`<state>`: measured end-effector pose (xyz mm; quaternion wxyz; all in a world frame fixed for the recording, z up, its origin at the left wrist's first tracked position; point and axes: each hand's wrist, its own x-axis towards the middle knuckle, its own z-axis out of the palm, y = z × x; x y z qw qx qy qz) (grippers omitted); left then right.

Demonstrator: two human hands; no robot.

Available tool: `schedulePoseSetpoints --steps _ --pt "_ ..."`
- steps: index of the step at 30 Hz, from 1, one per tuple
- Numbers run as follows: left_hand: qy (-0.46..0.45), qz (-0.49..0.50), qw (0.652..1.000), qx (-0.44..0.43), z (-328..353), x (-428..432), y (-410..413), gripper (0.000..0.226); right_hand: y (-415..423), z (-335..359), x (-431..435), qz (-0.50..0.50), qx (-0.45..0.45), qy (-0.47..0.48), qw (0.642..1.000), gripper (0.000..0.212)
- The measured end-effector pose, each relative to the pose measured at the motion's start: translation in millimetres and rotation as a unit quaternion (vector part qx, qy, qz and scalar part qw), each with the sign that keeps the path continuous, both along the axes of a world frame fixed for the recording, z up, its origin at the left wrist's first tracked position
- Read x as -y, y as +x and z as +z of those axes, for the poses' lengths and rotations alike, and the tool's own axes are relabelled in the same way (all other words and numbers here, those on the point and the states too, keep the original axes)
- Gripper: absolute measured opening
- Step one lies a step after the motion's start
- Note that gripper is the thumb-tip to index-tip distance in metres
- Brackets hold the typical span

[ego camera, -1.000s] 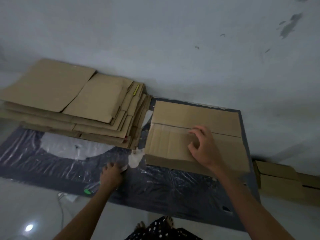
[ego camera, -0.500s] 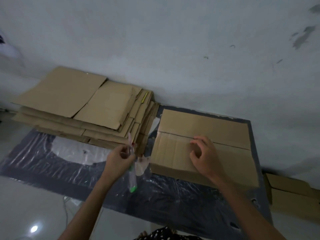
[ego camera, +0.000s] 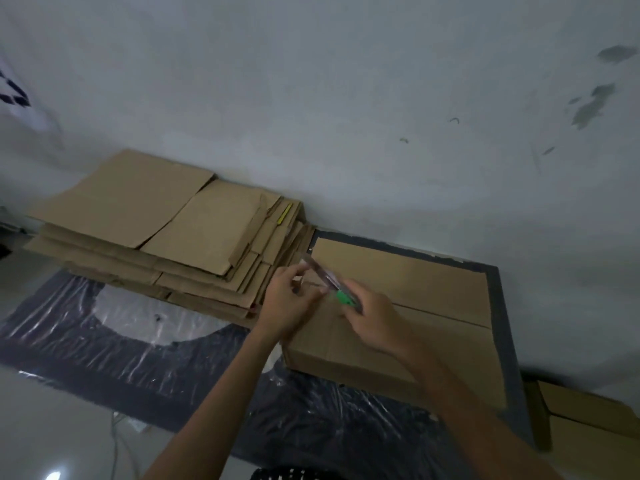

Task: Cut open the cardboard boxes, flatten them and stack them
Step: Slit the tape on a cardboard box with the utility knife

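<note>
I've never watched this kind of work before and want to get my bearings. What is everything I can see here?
stack: one pile of flattened cardboard, brown, at left by the wall
box: one, brown, closed, on the sheet right of the stack
spare boxes: at least two, brown, lower right edge
cutter: one, clear with a green end, over the box's left end
sheet: one, black shiny plastic, on the floor under the box
yellow strip: one, yellow, among the stack's right edges
wall: one, grey-white with stains, behind everything
left hand: one, pinches the cutter's upper end
right hand: one, grips the cutter's green end
</note>
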<state>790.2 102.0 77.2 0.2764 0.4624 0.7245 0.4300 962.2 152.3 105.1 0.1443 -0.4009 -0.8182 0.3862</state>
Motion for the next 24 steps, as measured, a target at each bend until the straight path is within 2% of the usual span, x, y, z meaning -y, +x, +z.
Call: schedulePoseSetpoints --steps 2,3,5,7,13,18,20,24 --pt "-0.043 0.000 0.999 0.009 -15 -1 -10 0.076 14 6 -16 0.056 0.094 0.080 0.991 0.056" --pt "-0.062 -0.004 0.997 0.040 -19 -1 -12 0.085 18 9 -25 0.084 0.141 0.108 0.981 0.059" --pt "-0.071 -0.023 0.989 0.126 -23 -1 -12 0.095 22 11 -39 0.130 0.219 0.149 0.956 0.059" --pt "-0.059 -0.049 0.984 0.161 -22 -3 -11 0.103 22 14 -47 0.163 0.265 0.174 0.934 0.058" --pt "-0.050 -0.104 0.984 0.137 -25 -12 -16 0.091 18 18 -60 0.205 0.293 0.218 0.908 0.060" --pt "-0.070 -0.113 0.982 0.132 -29 -19 -21 0.091 12 19 -64 0.218 0.285 0.236 0.903 0.060" --pt "-0.065 -0.113 0.984 0.124 -33 -20 -21 0.083 10 19 -63 0.220 0.288 0.235 0.902 0.060" --pt "-0.058 -0.108 0.990 0.064 -31 -22 -22 0.079 7 30 -62 0.215 0.309 0.247 0.893 0.061"
